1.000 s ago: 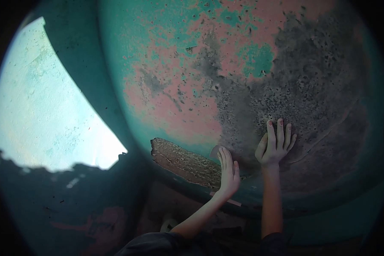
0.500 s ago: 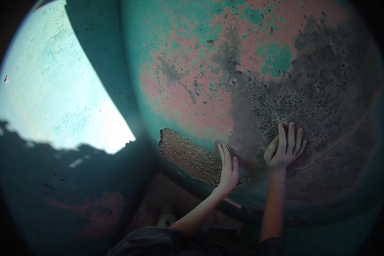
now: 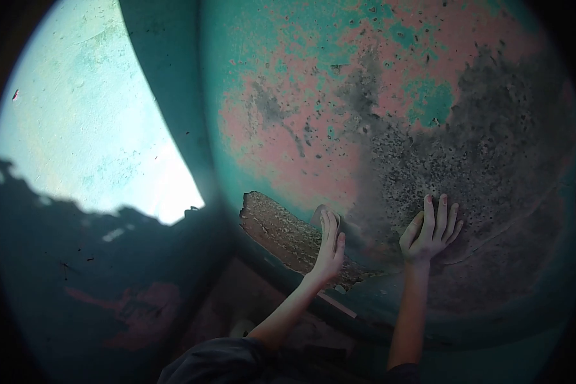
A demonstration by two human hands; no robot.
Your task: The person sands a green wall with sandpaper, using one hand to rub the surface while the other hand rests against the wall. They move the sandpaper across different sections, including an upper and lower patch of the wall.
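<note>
A large curved surface (image 3: 288, 141) fills the right of the view, with worn green paint, pink patches and rough dark grey areas. Near its lower edge, my left hand (image 3: 328, 253) presses a thin, round, greyish sandpaper disc (image 3: 316, 215) against it. The fingers lie straight and close together over the disc, hiding most of it. Just below and left of that hand is a long strip of bare, rough brown material (image 3: 278, 230). My right hand (image 3: 429, 230) rests on the dark grey area, palm towards the surface, fingers apart and holding nothing.
On the left, a green wall (image 3: 83, 121) carries a bright sunlit patch above a ragged shadow. It meets the curved surface in a dark corner. A narrow pink strip (image 3: 338, 304) shows below the left wrist. The floor beneath the arms is dim.
My left hand has slid left with the disc along the surface. My right hand stays against the grey area. The whole view has shifted slightly.
</note>
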